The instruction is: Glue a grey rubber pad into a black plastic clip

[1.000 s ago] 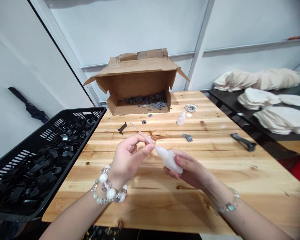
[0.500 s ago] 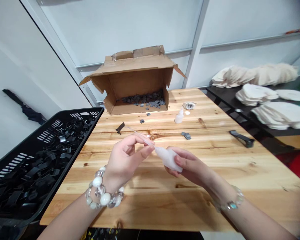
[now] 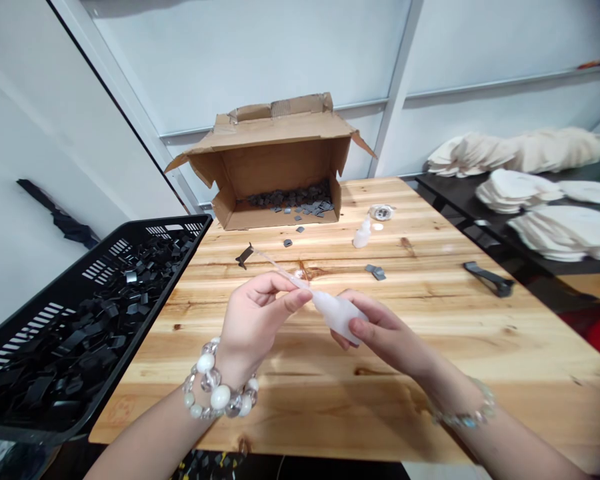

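A white squeeze bottle [image 3: 336,313] with a long thin nozzle is held between my two hands above the wooden table [image 3: 300,413]. My right hand [image 3: 375,327] wraps round its body, thumb on the near side. At the neck, my left hand [image 3: 265,310] pinches the base of the nozzle between thumb and fingers. The nozzle points forward and left, its tip close to a small black clip [image 3: 245,256] on the table. Whether tip and clip touch, I cannot tell. Small grey pieces [image 3: 375,272] lie beyond my right hand.
A cardboard box [image 3: 280,137] holding many grey pieces stands at the back. On the left is a black crate [image 3: 95,267] full of black clips. A second small bottle [image 3: 363,233], a watch [image 3: 381,212] and a black strip [image 3: 489,279] lie rightward. White stacks [image 3: 560,230] cover the side table.
The whole view has shifted slightly to the right. Both hands keep the same hold on the bottle, and the nozzle still points toward the black clip.
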`<state>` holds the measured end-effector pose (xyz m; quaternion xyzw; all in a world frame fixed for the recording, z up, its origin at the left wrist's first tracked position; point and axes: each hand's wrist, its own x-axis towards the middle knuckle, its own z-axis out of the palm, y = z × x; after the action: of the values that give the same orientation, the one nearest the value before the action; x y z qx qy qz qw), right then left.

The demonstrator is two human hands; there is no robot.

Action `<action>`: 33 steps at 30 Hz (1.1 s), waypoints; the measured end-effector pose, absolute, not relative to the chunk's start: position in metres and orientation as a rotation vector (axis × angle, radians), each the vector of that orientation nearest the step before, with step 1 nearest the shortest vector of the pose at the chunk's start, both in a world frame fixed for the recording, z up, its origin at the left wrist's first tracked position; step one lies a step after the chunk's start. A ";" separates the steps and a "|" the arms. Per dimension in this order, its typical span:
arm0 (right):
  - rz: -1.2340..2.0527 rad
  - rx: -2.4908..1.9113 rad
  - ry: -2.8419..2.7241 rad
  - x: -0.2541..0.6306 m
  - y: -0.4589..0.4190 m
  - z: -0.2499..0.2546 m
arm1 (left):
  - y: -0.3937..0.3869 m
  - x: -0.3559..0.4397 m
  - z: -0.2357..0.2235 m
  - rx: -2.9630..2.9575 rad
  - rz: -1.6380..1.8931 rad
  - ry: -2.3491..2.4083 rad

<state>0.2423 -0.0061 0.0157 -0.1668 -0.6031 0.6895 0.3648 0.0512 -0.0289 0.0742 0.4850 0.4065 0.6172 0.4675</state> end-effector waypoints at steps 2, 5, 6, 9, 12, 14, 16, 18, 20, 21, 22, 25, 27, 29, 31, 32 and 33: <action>1.772 -0.423 -1.546 0.242 -0.006 0.014 | -0.030 0.052 0.075 1.142 1.484 0.981; 1.819 -0.373 -1.507 0.241 -0.006 0.011 | -0.031 0.052 0.078 1.064 1.410 0.893; 1.841 -0.352 -1.486 0.240 -0.007 0.011 | -0.032 0.052 0.079 1.042 1.380 0.844; 1.894 -0.306 -1.431 0.239 -0.007 0.012 | -0.033 0.052 0.080 0.984 1.289 0.680; 1.920 -0.274 -1.412 0.238 -0.008 0.013 | -0.034 0.051 0.079 0.876 1.209 0.577; 1.940 -0.240 -1.408 0.238 -0.007 0.013 | -0.033 0.049 0.078 0.812 1.151 0.540; 1.984 -0.200 -1.402 0.238 -0.007 0.011 | -0.032 0.048 0.077 0.779 1.091 0.518; 2.040 -0.170 -1.392 0.239 -0.007 0.009 | -0.031 0.047 0.076 0.758 1.034 0.510; 2.088 -0.144 -1.379 0.240 -0.007 0.008 | -0.031 0.047 0.076 0.745 0.992 0.507; 2.103 -0.132 -1.374 0.239 -0.007 0.007 | -0.031 0.047 0.076 0.744 0.984 0.507; 2.114 -0.123 -1.370 0.239 -0.008 0.007 | -0.031 0.048 0.076 0.748 0.981 0.509; 2.136 -0.088 -1.366 0.236 -0.010 0.007 | -0.030 0.049 0.075 0.748 0.973 0.538; 2.140 -0.085 -1.360 0.235 -0.011 0.007 | -0.029 0.048 0.073 0.725 0.976 0.567; 2.120 -0.123 -1.328 0.235 -0.010 0.009 | -0.027 0.047 0.072 0.709 1.029 0.580; 2.072 -0.186 -1.252 0.237 -0.009 0.011 | -0.026 0.046 0.071 0.725 1.104 0.584; 2.045 -0.204 -1.208 0.239 -0.007 0.013 | -0.026 0.045 0.071 0.735 1.136 0.591; 2.020 -0.212 -1.161 0.240 -0.005 0.015 | -0.026 0.045 0.072 0.742 1.160 0.602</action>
<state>0.2402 -0.0054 0.0151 -0.0836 -0.4570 0.7949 0.3902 0.0446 -0.0264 0.0715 0.3372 0.2735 0.5268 0.7307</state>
